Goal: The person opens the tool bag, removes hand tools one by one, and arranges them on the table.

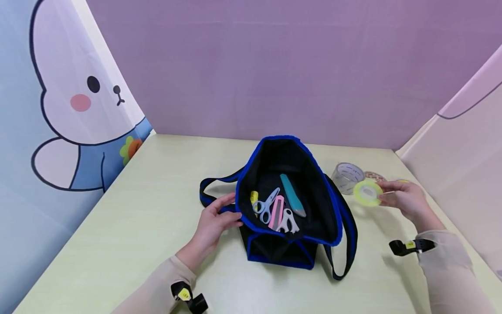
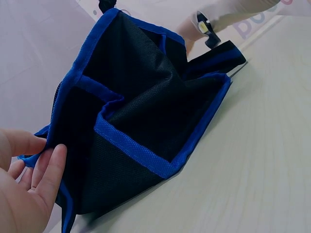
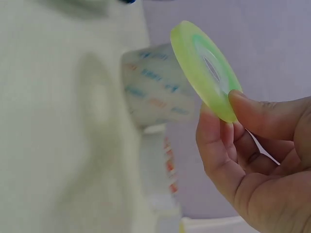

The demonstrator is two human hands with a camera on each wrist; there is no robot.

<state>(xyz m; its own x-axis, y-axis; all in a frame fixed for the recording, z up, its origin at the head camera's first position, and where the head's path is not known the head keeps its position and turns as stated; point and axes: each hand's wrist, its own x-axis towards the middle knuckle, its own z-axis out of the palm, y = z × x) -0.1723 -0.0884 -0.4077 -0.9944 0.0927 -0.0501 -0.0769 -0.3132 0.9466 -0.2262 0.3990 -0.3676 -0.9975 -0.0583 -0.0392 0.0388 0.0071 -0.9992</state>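
Observation:
A black tool bag [image 1: 274,155] with blue trim stands mid-table, its top gaping toward me. My left hand [image 1: 209,224] pinches the trimmed edge on its left side between thumb and fingers, as the left wrist view shows. Inside the bag lie light-blue scissors [image 1: 266,206], a pink cutter [image 1: 276,211], a teal cutter-like tool [image 1: 292,194], a white-handled tool [image 1: 288,221] and a small yellow item [image 1: 254,197], partly covered. To the right of the bag, my right hand [image 1: 409,203] holds a narrow yellow-green tape roll [image 3: 187,58] above the table, thumb against fingertips.
Behind the right hand stand a wide clear tape roll [image 1: 347,179] and a roll with red print [image 1: 375,176], partly hidden. A yellow edge [image 1: 402,180] shows beside them. Strap handles [image 1: 347,235] loop out from both bag sides. Cloth walls [image 1: 290,74] border the pale table [image 1: 129,226].

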